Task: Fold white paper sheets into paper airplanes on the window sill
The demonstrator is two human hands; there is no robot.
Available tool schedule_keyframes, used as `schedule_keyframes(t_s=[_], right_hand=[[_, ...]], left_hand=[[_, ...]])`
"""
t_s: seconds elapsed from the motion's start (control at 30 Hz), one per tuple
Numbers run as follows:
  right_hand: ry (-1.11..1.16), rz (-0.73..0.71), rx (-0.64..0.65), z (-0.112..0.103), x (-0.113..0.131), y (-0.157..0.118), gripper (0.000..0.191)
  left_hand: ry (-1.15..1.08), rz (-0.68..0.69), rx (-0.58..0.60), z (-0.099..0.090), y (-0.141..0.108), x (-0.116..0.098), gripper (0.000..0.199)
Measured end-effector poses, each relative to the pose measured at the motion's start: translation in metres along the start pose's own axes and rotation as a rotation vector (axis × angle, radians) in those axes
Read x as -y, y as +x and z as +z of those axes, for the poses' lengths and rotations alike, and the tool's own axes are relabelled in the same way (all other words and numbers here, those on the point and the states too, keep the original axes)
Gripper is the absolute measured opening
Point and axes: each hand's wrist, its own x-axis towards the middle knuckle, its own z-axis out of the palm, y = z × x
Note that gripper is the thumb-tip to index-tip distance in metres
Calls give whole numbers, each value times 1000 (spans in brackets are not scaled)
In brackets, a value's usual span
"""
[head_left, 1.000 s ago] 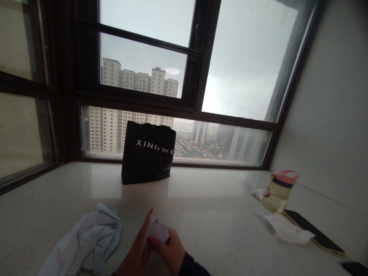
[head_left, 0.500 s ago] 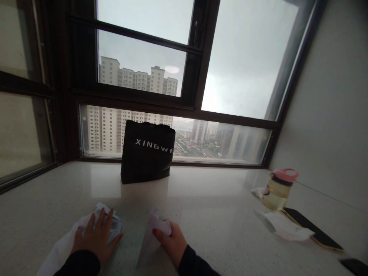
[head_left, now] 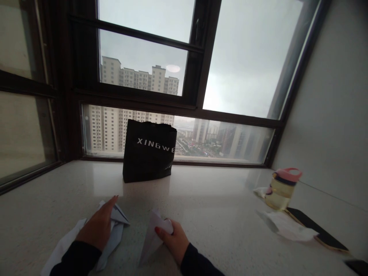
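A folded piece of white paper [head_left: 151, 239] is pinched between the thumb and fingers of my right hand [head_left: 174, 237], a little above the counter. At the lower left, my left hand [head_left: 97, 227] is turned on its edge over a loose pile of white folded papers [head_left: 115, 235]. Its fingers are stretched out and pressed together, pointing up and to the right, beside a folded corner of the pile. The hand's underside is hidden, so any contact beneath it cannot be made out.
A black bag [head_left: 149, 153] stands upright on the pale counter [head_left: 212, 214] near the window. To the right are a bottle with a pink lid [head_left: 281, 189], a white packet [head_left: 287, 226] and a dark phone [head_left: 319, 230]. Another dark object lies at the lower right edge.
My left hand has turned from lying flat with spread fingers onto its edge, uncovering more of the papers. My right hand still holds its paper in nearly the same place.
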Motion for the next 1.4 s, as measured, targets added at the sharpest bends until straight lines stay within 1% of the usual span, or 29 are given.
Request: schedule_keyframes(t_s=[0.07, 0.1, 0.17, 0.23, 0.3, 0.37, 0.43, 0.53, 0.6, 0.67, 0.7, 0.73, 0.77, 0.8, 0.83, 0.9, 1.0, 1.07, 1.13, 1.23, 1.27, 1.33, 1.4], right_hand=[[15, -3, 2, 0, 3, 0, 29], [25, -2, 1, 0, 4, 0, 29], [50, 5, 1, 0, 6, -1, 32], [76, 13, 6, 0, 7, -1, 34], [95, 16, 15, -1, 8, -2, 35], [118, 14, 28, -1, 8, -2, 35], [147, 13, 49, -2, 8, -3, 35], [164, 2, 86, -2, 8, -3, 34], [154, -6, 77, -2, 10, -3, 34], [147, -7, 54, -2, 12, -3, 35], [147, -7, 47, -2, 13, -3, 35], [149, -6, 44, -2, 14, -3, 35], [153, -5, 47, -1, 15, -3, 35], [157, -4, 50, -1, 16, -3, 35], [161, -1, 54, -1, 17, -4, 35], [166, 3, 63, -1, 19, -4, 34], [166, 9, 73, -1, 20, -4, 34], [163, 15, 80, 0, 20, -4, 34], [155, 23, 81, 2, 19, -5, 34], [137, 33, 66, 3, 17, -6, 33], [132, 34, 64, 4, 16, -6, 32], [127, 37, 67, 4, 15, -7, 32], [130, 38, 66, 5, 15, -7, 32]], left_hand=[[-239, 16, -135, -11, 3, -11, 45], [-366, 1, -181, -15, 4, -16, 44], [-622, -45, -219, -19, 6, -25, 44], [-844, -79, -203, -17, 6, -28, 47], [-989, -111, -156, -9, 6, -28, 50], [-1067, -146, -106, 0, 4, -26, 51], [-1073, -163, -68, 11, 0, -27, 52], [-945, -126, -18, 21, -6, -30, 50], [-884, -102, 8, 21, -7, -30, 48], [-848, -85, -38, 11, -4, -25, 46], [-796, -62, -100, 4, -2, -21, 45], [-703, -8, -179, -4, 1, -16, 45], [-594, 37, -226, -12, 4, -11, 44], [-466, 65, -244, -19, 7, -6, 43], [-322, 98, -240, -25, 10, -2, 42], [-51, 152, -150, -29, 13, 5, 42], [247, 155, 57, -21, 11, 6, 41], [362, 104, 165, -10, 6, 3, 39], [422, 61, 233, 1, 0, -2, 43], [454, 25, 265, 11, -6, -10, 59], [457, 25, 259, 13, -6, -11, 60], [457, 51, 219, 16, -7, -11, 54], [454, 112, 148, 17, -6, -7, 42]])
